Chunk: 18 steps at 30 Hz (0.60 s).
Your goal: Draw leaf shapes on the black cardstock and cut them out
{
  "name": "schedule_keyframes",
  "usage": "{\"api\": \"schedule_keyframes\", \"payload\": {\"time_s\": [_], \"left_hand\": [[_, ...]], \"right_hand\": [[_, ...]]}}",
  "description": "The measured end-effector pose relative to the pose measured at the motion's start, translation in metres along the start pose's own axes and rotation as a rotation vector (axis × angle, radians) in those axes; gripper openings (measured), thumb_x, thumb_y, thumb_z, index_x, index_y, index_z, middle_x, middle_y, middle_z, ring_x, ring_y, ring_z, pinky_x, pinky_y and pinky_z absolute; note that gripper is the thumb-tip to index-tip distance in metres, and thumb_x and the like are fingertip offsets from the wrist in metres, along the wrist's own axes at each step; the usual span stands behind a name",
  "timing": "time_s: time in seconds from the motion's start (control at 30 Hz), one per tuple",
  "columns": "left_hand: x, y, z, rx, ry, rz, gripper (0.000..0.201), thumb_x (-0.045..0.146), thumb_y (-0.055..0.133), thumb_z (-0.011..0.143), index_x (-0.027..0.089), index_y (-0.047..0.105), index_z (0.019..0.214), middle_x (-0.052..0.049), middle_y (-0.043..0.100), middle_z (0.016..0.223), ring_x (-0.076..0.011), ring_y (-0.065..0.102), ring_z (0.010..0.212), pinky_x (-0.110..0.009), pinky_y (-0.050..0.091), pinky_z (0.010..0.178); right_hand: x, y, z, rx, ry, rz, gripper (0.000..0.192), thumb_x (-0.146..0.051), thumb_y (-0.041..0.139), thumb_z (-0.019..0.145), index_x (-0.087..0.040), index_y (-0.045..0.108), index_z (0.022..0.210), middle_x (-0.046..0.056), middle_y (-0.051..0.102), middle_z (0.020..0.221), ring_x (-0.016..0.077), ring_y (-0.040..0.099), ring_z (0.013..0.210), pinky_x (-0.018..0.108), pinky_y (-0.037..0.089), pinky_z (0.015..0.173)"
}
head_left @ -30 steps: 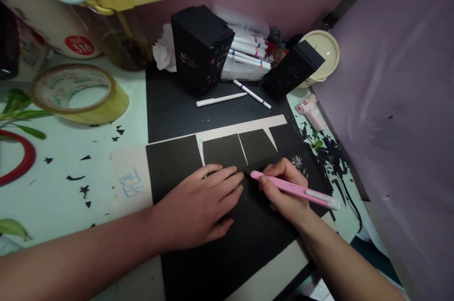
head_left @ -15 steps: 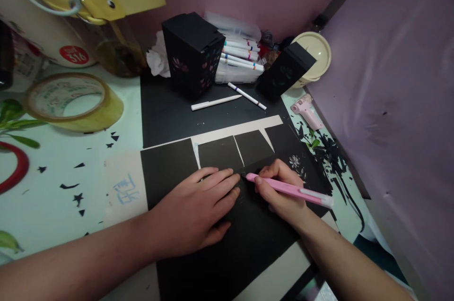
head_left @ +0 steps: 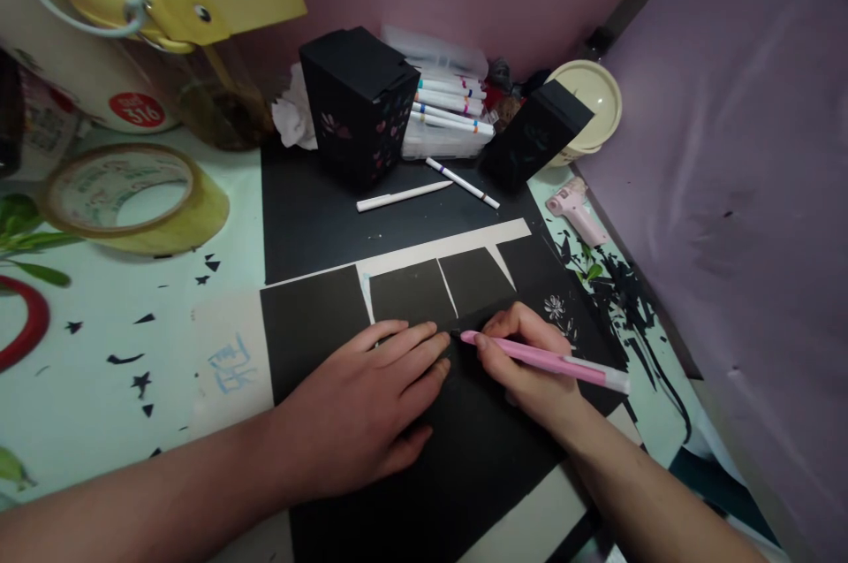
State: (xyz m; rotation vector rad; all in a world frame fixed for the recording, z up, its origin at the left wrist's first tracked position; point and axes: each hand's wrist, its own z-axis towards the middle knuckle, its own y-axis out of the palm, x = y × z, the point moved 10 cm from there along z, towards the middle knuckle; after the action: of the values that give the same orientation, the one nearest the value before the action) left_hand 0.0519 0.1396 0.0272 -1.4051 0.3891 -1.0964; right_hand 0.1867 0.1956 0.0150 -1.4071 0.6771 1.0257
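My left hand (head_left: 371,408) lies flat on a sheet of black card (head_left: 371,510), fingers stretched out and pressing it down. In my right hand (head_left: 530,360) is a pink craft knife (head_left: 530,355), held like a pen. Its dark tip touches the card just beyond my left fingertips, near the lower end of a narrow slit between two flaps. White flower drawings (head_left: 556,308) show on the card to the right of my right hand. Beneath the black card, a pale sheet (head_left: 229,324) with blue writing sticks out.
Two black paper boxes (head_left: 358,103) stand at the back beside a case of markers (head_left: 450,117). A white pen (head_left: 401,196) and a marker (head_left: 464,183) lie before them. A tape roll (head_left: 139,232) is at left. Black scraps (head_left: 629,307) lie at right, below a pink gadget (head_left: 576,209).
The whole view has shifted very slightly. My left hand stays flat in place, and the knife tip remains at nearly the same spot on the card.
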Motion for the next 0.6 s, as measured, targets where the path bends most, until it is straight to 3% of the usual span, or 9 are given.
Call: {"api": "schedule_keyframes", "payload": {"time_s": [0.6], "left_hand": [[0.0,0.0014,-0.0024,0.007,-0.008,0.037,0.043,0.037,0.049,0.095,0.016,0.056,0.131,-0.009,0.054,0.144,-0.0253,0.046,0.135,-0.045,0.03,0.113]], "right_hand": [[-0.0005,-0.002,-0.0005,0.016,0.0,-0.015,0.022,-0.021,0.068,0.084,-0.022,0.052,0.068,-0.003,0.06,0.064,0.013,0.059,0.058,0.026,0.046,0.057]]}}
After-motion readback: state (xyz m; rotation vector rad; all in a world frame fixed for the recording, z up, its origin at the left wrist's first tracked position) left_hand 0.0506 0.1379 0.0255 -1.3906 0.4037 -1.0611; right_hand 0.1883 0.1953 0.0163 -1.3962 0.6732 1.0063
